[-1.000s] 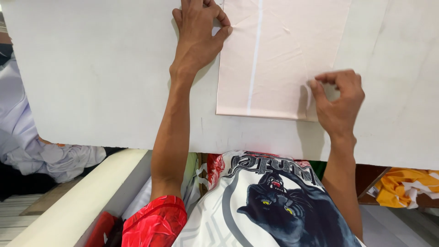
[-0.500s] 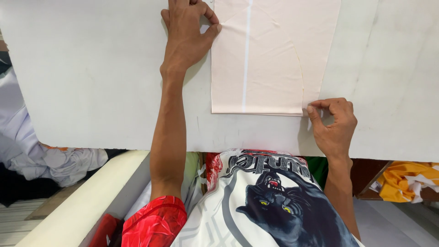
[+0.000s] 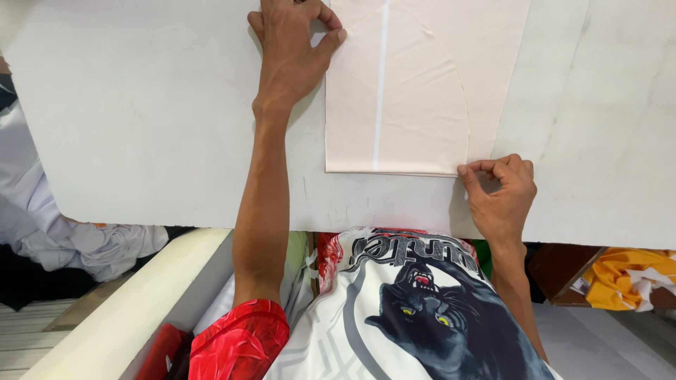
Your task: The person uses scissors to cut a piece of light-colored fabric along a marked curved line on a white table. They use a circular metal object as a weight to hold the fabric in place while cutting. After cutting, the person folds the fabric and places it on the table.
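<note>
While the folded pale-pink fabric piece (image 3: 415,91) is kept flat on the white counter (image 3: 141,127), its edge is pinned by left-hand (image 3: 292,53) fingers & its near corner pinched by right-hand (image 3: 500,193) fingers.

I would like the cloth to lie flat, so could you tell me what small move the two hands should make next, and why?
Probably draw the right hand gently toward the body while the left hand pins the far edge. The pale pink rectangular fabric piece on the white flat table shows slight creases near its top, and the right fingers already pinch its near corner.
</note>
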